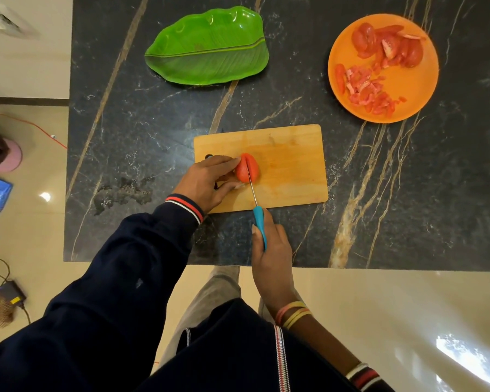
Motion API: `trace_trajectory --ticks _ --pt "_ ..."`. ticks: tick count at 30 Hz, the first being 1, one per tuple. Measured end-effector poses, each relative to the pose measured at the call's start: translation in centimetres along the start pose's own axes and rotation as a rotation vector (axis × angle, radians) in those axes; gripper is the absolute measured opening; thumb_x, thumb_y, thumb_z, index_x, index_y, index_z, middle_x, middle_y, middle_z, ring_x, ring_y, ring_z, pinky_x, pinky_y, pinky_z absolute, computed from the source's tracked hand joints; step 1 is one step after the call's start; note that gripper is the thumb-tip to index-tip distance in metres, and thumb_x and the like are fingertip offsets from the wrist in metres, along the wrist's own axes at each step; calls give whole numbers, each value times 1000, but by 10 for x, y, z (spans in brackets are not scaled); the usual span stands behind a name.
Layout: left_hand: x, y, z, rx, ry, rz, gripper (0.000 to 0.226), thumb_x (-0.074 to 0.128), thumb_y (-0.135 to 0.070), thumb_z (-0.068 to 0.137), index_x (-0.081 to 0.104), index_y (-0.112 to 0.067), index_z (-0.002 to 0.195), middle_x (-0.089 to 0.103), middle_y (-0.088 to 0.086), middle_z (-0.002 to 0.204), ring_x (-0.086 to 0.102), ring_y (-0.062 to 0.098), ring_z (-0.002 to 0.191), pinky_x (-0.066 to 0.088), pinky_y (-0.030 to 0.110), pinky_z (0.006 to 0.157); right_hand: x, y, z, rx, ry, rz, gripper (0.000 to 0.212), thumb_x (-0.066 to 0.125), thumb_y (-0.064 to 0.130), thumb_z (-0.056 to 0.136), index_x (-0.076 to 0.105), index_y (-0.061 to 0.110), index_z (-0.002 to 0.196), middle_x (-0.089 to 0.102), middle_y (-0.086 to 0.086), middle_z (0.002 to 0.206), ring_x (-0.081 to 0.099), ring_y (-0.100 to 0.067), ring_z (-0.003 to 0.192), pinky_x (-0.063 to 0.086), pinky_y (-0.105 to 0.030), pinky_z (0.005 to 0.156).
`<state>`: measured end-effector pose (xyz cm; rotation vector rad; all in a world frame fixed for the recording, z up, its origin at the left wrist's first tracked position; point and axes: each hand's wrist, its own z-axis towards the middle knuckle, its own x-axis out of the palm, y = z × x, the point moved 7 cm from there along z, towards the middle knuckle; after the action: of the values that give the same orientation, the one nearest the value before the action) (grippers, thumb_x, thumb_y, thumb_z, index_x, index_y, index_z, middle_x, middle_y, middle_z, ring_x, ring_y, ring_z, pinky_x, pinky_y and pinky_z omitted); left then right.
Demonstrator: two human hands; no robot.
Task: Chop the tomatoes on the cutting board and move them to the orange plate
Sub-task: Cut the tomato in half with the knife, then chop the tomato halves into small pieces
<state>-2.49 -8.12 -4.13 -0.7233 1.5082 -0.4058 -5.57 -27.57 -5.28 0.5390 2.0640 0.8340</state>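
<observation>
Right hand [269,244] grips blue-handled knife [256,206], blade sunk in tomato [247,168]. Left hand [210,182] pinches tomato at its left side, on cutting board [289,165], frame centre. Chopped pieces [376,66] on orange plate [413,89], upper right.

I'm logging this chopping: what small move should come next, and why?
Probably press the knife down through the tomato: the blade lies across it, the left hand steadies it on the cutting board, the right hand grips the handle.
</observation>
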Motion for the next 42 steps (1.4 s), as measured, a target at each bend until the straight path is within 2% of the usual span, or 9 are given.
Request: trace_trajectory --ticks 5,9,14,18,25,29,33,39,42 --pt "-3 4 9 -137 -56 -70 56 76 -33 79 59 -13 128 65 5 117 61 16 97 53 30 88 -3 1 2 10 2 12 51 38 34 105 35 17 153 51 -3 121 51 -9 101 47 -22 86" --pt "-2 2 11 -75 -45 -69 53 74 -31 82 58 -13 129 64 5 116 60 16 97 53 30 87 -9 5 -2 -14 -21 21 50 39 32 105 37 17 152 49 1 113 51 -4 94 41 -7 75" --pt "-2 5 8 -99 -60 -95 52 74 -34 80 60 -13 126 65 3 119 61 14 102 49 21 88 -11 9 -10 -47 -63 29 55 37 35 102 41 8 150 49 0 106 50 0 88 39 -4 69" --pt "0 6 8 -80 -57 -133 51 77 -30 78 63 -11 123 66 5 116 63 16 102 54 32 91 -6 14 1 -51 -55 58 53 37 36 104 36 14 152 49 1 113 48 4 99 38 -3 73" --pt "5 7 8 -63 -80 -90 43 78 -21 79 67 -8 118 67 10 115 62 24 107 53 43 91 2 21 30 -69 -39 2 47 38 28 107 34 16 153 49 -5 133 46 -3 104 32 4 80" --pt "4 2 8 -50 -88 -93 46 75 -25 81 63 -10 123 64 7 122 60 21 112 51 38 96 1 12 23 -43 -26 -23 49 38 31 107 32 20 154 49 -5 127 48 -5 99 37 -9 79" --pt "5 2 8 -53 -66 -90 45 72 -21 84 61 -14 127 62 6 126 57 19 117 49 38 99 -4 -13 -9 13 15 -28 50 40 30 106 35 16 153 52 -4 119 50 -6 94 38 -2 73" --pt "5 3 8 -102 -38 -144 49 73 -24 82 59 -15 128 59 6 130 55 19 120 47 35 101 -21 -31 -37 34 62 -71 49 40 31 103 40 16 149 56 2 118 52 4 95 37 2 78" --pt "10 1 6 -113 -4 -120 59 76 -31 79 56 -15 132 57 5 133 54 20 119 46 39 102 -32 -23 -38 27 13 -15 55 36 41 98 47 13 144 59 3 110 54 4 97 41 -4 79"
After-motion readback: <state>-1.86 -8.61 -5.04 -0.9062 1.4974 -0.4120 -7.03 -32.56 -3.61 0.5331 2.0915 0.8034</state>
